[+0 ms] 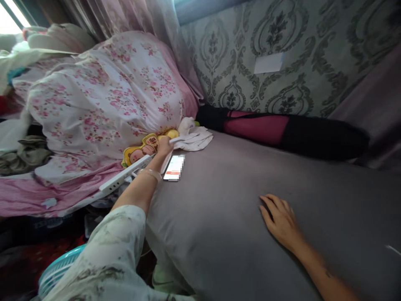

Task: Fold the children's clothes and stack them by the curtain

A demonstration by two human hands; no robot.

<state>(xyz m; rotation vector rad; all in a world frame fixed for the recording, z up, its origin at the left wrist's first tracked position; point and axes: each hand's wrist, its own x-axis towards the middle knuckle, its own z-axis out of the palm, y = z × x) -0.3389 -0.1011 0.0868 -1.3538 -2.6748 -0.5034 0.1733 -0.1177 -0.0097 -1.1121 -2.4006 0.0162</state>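
My left hand (164,146) reaches far forward to the head of the grey bed (238,217) and its fingers are closed on a white cloth (194,138) that lies crumpled there. A bracelet sits on that wrist. A phone (174,168) with a lit screen lies on the sheet just right of the wrist. My right hand (280,220) rests palm down on the grey sheet, fingers spread, holding nothing.
A big floral pink-and-white bundle (103,100) is piled at the left, with a yellow cartoon cushion (140,152) under it and a white flat device (125,175) beside it. A black and red bolster (282,131) lies along the patterned wall. A turquoise basket (59,267) stands low left.
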